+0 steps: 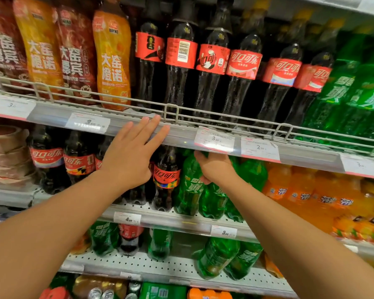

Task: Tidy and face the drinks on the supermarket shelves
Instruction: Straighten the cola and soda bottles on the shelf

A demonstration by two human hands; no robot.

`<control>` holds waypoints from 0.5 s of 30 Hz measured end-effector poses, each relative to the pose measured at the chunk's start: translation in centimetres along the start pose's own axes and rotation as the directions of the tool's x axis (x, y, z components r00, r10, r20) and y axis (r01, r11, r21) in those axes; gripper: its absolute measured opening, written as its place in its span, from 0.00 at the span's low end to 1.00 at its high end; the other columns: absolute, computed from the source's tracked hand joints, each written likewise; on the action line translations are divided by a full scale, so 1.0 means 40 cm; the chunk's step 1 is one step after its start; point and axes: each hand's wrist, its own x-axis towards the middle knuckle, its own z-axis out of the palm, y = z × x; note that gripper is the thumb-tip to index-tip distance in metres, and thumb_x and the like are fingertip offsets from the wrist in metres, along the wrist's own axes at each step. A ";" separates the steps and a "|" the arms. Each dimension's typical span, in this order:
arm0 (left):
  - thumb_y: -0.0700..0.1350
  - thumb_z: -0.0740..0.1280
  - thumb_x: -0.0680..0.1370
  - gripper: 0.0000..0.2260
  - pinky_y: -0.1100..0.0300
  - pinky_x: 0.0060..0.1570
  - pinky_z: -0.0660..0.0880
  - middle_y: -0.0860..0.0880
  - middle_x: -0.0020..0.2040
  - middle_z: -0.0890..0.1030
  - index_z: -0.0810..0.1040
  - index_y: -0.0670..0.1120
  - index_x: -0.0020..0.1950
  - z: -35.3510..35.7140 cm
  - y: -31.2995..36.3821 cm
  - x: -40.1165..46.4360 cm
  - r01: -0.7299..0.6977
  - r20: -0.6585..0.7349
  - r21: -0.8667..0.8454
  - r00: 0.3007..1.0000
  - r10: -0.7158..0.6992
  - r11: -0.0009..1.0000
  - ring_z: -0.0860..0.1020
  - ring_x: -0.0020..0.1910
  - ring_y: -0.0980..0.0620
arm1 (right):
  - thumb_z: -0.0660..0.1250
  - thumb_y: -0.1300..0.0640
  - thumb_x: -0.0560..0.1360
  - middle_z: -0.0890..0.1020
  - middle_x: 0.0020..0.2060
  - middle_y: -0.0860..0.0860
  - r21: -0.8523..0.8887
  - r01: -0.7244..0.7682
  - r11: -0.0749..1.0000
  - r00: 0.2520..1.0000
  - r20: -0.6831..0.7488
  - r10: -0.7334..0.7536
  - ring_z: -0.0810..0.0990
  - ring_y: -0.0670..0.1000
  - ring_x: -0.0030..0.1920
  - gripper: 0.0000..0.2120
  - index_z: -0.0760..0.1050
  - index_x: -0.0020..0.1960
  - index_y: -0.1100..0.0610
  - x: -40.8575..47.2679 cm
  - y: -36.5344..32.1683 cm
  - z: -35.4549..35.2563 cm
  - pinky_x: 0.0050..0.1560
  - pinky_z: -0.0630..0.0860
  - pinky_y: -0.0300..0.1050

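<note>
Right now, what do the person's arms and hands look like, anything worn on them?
Both forearms are bare as far as the view shows: no sleeves or gloves. The left hand and right hand show no rings, watch or bands on the sides facing the camera. Nails are short and unpainted.

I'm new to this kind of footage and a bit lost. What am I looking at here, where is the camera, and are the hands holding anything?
There is no machine: the camera sits on a person's head, looking down their arms at supermarket drink shelves. The left hand is open, fingers straight, fingertips at the shelf edge below the upper row of cola bottles. The right hand reaches under that edge, fingers curled round the top of a green soda bottle on the middle shelf. Orange soda bottles stand further right.
</note>
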 end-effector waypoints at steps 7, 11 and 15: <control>0.40 0.71 0.61 0.47 0.43 0.74 0.50 0.43 0.78 0.54 0.56 0.47 0.78 0.015 0.019 0.003 0.037 -0.047 0.011 0.998 -0.036 0.999 0.55 0.77 0.42 | 0.65 0.54 0.76 0.78 0.46 0.50 -0.153 0.225 0.962 0.840 -0.471 -0.271 0.73 0.41 0.33 0.09 0.76 0.56 0.52 -0.118 0.253 -0.139 0.36 0.68 0.36; 0.40 0.72 0.61 0.48 0.42 0.74 0.51 0.42 0.78 0.55 0.56 0.47 0.78 0.019 0.025 0.005 0.055 -0.047 0.017 0.997 -0.054 0.998 0.55 0.77 0.42 | 0.70 0.44 0.74 0.83 0.42 0.58 0.095 -0.010 0.995 0.935 -0.351 0.043 0.78 0.54 0.33 0.19 0.78 0.57 0.57 -0.042 0.293 -0.208 0.33 0.76 0.51; 0.41 0.73 0.61 0.49 0.43 0.74 0.52 0.43 0.79 0.53 0.54 0.48 0.78 0.015 0.022 0.004 0.059 -0.018 0.034 0.998 -0.059 0.998 0.54 0.77 0.43 | 0.68 0.35 0.72 0.83 0.41 0.58 0.140 -0.161 0.977 0.952 -0.239 0.191 0.82 0.58 0.36 0.23 0.76 0.54 0.53 0.015 0.264 -0.199 0.42 0.82 0.55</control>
